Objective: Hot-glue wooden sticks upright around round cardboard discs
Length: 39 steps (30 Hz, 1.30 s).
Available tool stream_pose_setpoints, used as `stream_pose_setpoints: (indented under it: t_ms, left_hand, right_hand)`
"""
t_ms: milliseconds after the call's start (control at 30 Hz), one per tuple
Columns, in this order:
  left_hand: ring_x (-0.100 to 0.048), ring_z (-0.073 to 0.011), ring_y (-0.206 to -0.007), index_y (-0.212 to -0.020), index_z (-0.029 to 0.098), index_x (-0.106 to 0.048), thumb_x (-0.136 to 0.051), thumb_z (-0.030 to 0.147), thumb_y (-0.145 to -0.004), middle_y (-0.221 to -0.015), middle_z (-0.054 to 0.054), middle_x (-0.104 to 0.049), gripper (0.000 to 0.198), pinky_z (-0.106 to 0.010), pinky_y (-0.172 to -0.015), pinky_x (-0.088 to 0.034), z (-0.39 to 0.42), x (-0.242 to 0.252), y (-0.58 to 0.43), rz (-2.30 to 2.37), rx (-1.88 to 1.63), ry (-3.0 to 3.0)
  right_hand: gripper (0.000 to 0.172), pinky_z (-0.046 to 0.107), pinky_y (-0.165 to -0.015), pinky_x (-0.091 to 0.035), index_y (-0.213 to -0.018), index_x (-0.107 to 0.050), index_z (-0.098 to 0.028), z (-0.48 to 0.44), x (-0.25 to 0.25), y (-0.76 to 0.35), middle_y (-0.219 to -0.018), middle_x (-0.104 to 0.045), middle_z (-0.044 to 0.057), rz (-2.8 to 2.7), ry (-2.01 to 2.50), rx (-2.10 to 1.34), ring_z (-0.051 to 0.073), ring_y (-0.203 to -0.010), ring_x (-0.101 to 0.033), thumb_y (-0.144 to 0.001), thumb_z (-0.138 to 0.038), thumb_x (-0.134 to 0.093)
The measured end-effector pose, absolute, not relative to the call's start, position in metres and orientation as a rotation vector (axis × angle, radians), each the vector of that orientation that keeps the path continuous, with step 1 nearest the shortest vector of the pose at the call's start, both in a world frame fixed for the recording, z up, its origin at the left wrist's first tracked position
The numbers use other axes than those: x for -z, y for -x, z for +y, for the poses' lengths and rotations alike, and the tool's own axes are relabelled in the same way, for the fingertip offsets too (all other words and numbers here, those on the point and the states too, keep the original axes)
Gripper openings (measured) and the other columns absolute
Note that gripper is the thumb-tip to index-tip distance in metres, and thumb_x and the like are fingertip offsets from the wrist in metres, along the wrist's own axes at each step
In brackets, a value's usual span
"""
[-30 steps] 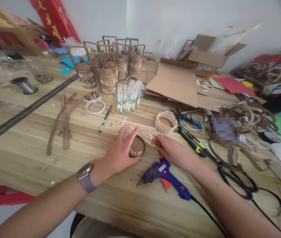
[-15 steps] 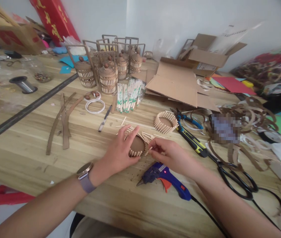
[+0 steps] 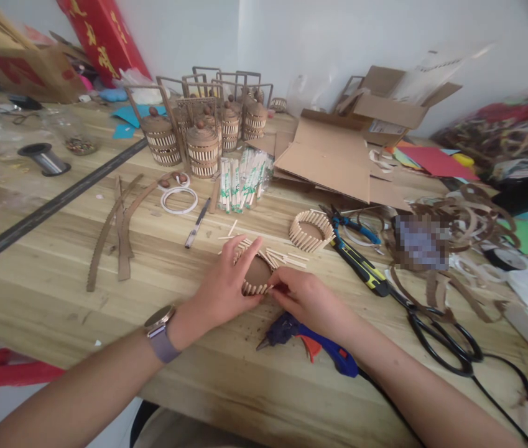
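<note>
A round brown cardboard base point(image 3: 259, 272) with short wooden sticks point(image 3: 255, 289) standing along its edge lies on the table between my hands. My left hand point(image 3: 226, 280), with a watch on the wrist, curls around the base's left side, thumb at the near rim and fingers at the far rim. My right hand point(image 3: 298, 290) pinches a small wooden stick point(image 3: 270, 287) against the base's right edge; the fingers hide most of it. Loose sticks point(image 3: 287, 257) lie just beyond. Beneath my right hand rests a blue glue gun point(image 3: 324, 348), partly covered.
A finished stick ring point(image 3: 311, 231) stands at the back right, beside pliers point(image 3: 354, 227), a yellow-black cutter point(image 3: 361, 267) and scissors point(image 3: 445, 339). Several lidded baskets point(image 3: 203, 149), packaged sticks point(image 3: 240, 180) and flattened cardboard point(image 3: 326, 155) fill the back. A craft knife point(image 3: 197, 223) and cardboard strips point(image 3: 121, 236) lie left.
My right hand has moved left and slightly down, bringing the stick to the base's edge and covering more of the glue gun. My left hand keeps its place.
</note>
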<state>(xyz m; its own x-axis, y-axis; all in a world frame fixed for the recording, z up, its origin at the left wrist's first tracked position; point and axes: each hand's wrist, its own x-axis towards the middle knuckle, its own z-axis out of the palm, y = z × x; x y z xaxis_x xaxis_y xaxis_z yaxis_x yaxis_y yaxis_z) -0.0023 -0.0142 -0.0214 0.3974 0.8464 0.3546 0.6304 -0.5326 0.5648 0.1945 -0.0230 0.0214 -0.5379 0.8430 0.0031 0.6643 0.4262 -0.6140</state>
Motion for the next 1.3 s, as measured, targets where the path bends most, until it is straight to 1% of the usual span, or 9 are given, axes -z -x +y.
stream_pose_setpoints:
  t_ms: [333, 500, 667, 767, 933, 1000, 1100, 1200, 1300]
  left_hand:
    - [-0.041, -0.0373, -0.134, -0.15, 0.026, -0.023, -0.079, 0.024, -0.069, -0.147, -0.017, -0.029, 0.099, -0.055, -0.103, -0.046, -0.013, 0.024, 0.003, 1.232, -0.935, -2.337]
    - [-0.039, -0.036, -0.135, -0.15, 0.028, -0.02, -0.079, 0.021, -0.069, -0.147, -0.016, -0.029, 0.1, -0.055, -0.106, -0.044, -0.014, 0.022, 0.003, 1.228, -0.925, -2.356]
    - [-0.037, -0.0366, -0.137, -0.15, 0.03, -0.02, -0.08, 0.024, -0.069, -0.146, -0.016, -0.029, 0.101, -0.056, -0.108, -0.042, -0.014, 0.021, 0.003, 1.231, -0.901, -2.365]
    - [-0.041, -0.0356, -0.134, -0.15, 0.029, -0.021, -0.079, 0.025, -0.071, -0.146, -0.016, -0.029, 0.098, -0.054, -0.105, -0.046, -0.013, 0.021, 0.003, 1.241, -0.889, -2.355]
    - [-0.051, -0.0345, -0.125, -0.15, 0.029, -0.023, -0.081, 0.025, -0.069, -0.15, -0.017, -0.023, 0.1, -0.053, -0.101, -0.049, -0.012, 0.019, 0.008, 1.263, -0.816, -2.294]
    - [-0.049, -0.035, -0.127, -0.15, 0.028, -0.022, -0.08, 0.022, -0.069, -0.151, -0.018, -0.021, 0.101, -0.054, -0.104, -0.047, -0.012, 0.017, 0.01, 1.28, -0.802, -2.286]
    - [-0.044, -0.0366, -0.133, -0.15, 0.027, -0.022, -0.083, 0.021, -0.066, -0.151, -0.018, -0.02, 0.104, -0.054, -0.109, -0.042, -0.013, 0.016, 0.01, 1.291, -0.818, -2.287]
    - [-0.043, -0.0385, -0.133, -0.15, 0.029, -0.021, -0.088, 0.028, -0.062, -0.152, -0.018, -0.018, 0.11, -0.056, -0.109, -0.041, -0.016, 0.015, 0.009, 1.336, -0.855, -2.288]
    - [-0.045, -0.0387, -0.131, -0.15, 0.032, -0.019, -0.09, 0.029, -0.06, -0.152, -0.017, -0.016, 0.114, -0.057, -0.106, -0.044, -0.019, 0.016, 0.006, 1.381, -0.895, -2.308]
  right_hand:
    - [0.013, 0.025, -0.064, -0.042, -0.082, -0.053, -0.02, -0.024, -0.018, -0.193, -0.078, -0.061, 0.002, -2.428, 1.239, -0.748, 0.015, -0.069, -0.055, -0.089, -0.009, -0.052]
    - [0.013, 0.026, -0.063, -0.041, -0.081, -0.052, -0.02, -0.024, -0.019, -0.193, -0.077, -0.06, 0.002, -2.432, 1.25, -0.75, 0.015, -0.068, -0.053, -0.089, -0.009, -0.051]
    - [0.013, 0.026, -0.064, -0.041, -0.081, -0.053, -0.02, -0.024, -0.019, -0.192, -0.078, -0.061, 0.002, -2.428, 1.249, -0.756, 0.016, -0.069, -0.054, -0.089, -0.009, -0.051]
    - [0.012, 0.026, -0.064, -0.042, -0.082, -0.054, -0.019, -0.024, -0.018, -0.191, -0.078, -0.062, 0.001, -2.403, 1.283, -0.774, 0.015, -0.069, -0.055, -0.088, -0.009, -0.053]
    - [0.01, 0.024, -0.06, -0.041, -0.092, -0.058, -0.018, -0.019, -0.028, -0.198, -0.078, -0.063, 0.0, -2.322, 1.363, -0.838, 0.014, -0.066, -0.056, -0.085, -0.015, -0.062]
    - [0.004, 0.023, -0.056, -0.038, -0.084, -0.058, -0.019, -0.017, -0.038, -0.206, -0.072, -0.062, -0.001, -2.334, 1.422, -0.798, 0.013, -0.062, -0.054, -0.087, -0.019, -0.061]
    - [0.019, 0.024, -0.051, -0.033, -0.07, -0.058, -0.02, -0.02, -0.057, -0.222, -0.064, -0.061, -0.001, -2.477, 1.553, -0.789, 0.013, -0.055, -0.051, -0.088, -0.028, -0.061]
    - [0.021, 0.026, -0.047, -0.028, -0.064, -0.063, -0.021, -0.031, -0.067, -0.234, -0.059, -0.063, 0.001, -2.644, 1.657, -0.856, 0.014, -0.05, -0.052, -0.08, -0.032, -0.071]
    - [0.015, 0.027, -0.048, -0.027, -0.066, -0.07, -0.023, -0.045, -0.066, -0.24, -0.065, -0.068, 0.003, -2.775, 1.708, -0.858, 0.018, -0.056, -0.059, -0.072, -0.034, -0.078]
